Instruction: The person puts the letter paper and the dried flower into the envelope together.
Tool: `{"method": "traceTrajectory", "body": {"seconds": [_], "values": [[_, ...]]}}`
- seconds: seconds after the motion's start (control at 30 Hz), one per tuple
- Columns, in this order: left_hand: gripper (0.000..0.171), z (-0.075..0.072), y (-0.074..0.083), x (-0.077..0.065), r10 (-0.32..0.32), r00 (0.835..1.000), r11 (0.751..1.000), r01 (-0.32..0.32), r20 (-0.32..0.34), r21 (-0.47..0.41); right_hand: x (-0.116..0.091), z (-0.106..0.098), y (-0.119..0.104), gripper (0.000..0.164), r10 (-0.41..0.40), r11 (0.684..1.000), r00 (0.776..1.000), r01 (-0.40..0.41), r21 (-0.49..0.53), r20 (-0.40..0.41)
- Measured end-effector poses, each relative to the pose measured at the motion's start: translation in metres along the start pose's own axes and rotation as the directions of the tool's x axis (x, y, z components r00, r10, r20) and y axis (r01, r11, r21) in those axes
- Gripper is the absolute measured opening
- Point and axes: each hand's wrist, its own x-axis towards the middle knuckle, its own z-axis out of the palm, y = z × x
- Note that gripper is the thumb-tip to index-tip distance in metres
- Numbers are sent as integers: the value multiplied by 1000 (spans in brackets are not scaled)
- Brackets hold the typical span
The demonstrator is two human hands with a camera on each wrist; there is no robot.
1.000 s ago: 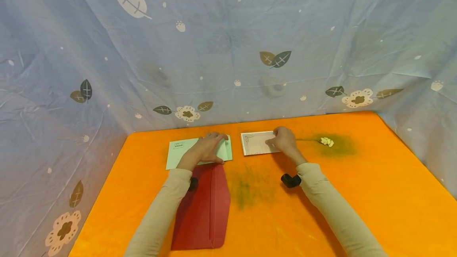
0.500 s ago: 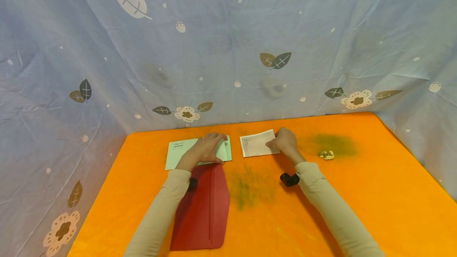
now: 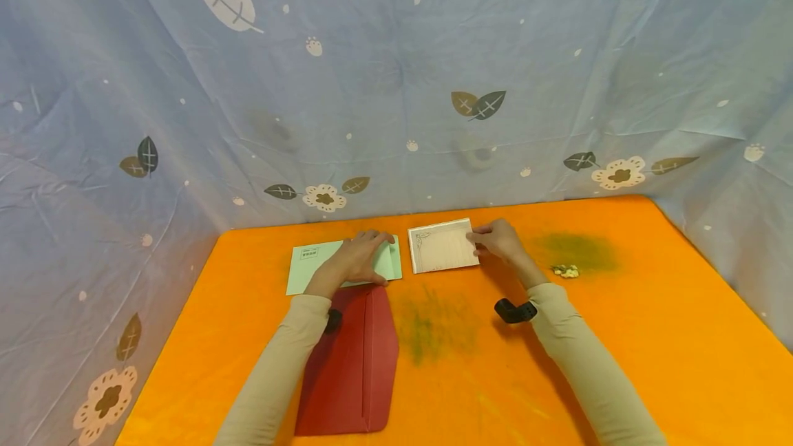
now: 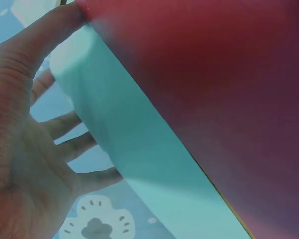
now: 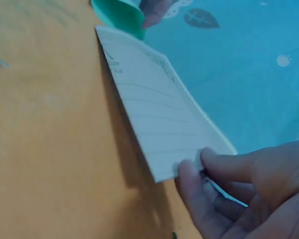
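Note:
My right hand [image 3: 500,242] pinches the right short edge of a pale sheet of lined letter paper [image 3: 441,246] with a drawn border. In the right wrist view the letter paper [image 5: 144,99] slants up from the orange surface, casting a shadow; thumb and fingertips meet at its near corner. To its left, my left hand [image 3: 356,260] spans the right end of a mint-green envelope [image 3: 310,268], holding it between thumb and fingers at opposite long edges. The left wrist view has the green envelope [image 4: 124,124] beside a red envelope [image 4: 204,74], its corner close to the thumb.
The red envelope [image 3: 337,370] lies in front of the green one, partly under the left forearm. A small cream flower sprig [image 3: 565,271] lies right of the right hand. A patterned blue cloth [image 3: 396,88] hangs behind and on both sides of the orange table cover [image 3: 650,336].
The letter paper has shifted left and tilted up in my right hand, its grip moving to the edge. The flower sprig has slid nearer. My left hand stays in place.

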Motion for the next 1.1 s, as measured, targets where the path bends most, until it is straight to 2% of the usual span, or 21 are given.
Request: {"method": "traceTrajectory", "body": {"seconds": [0.1,0.3,0.7,0.87,1.1], "values": [[83,1,0,0,3,1000,1000,-3,-5,-3,1,2,1,38,30,989,999,-36,145,43],[84,2,2,1,9,1000,1000,-9,-15,-8,2,7,7,41,41,976,997,-54,211,67],[79,1,0,-1,14,1000,1000,-14,-13,6,4,33,7,41,71,965,993,-93,245,97],[79,1,0,-1,14,1000,1000,-14,-15,6,6,37,8,37,73,971,994,-88,222,78],[79,1,-1,-2,13,1000,1000,-13,-16,6,6,38,5,35,67,979,993,-84,187,93]]}}
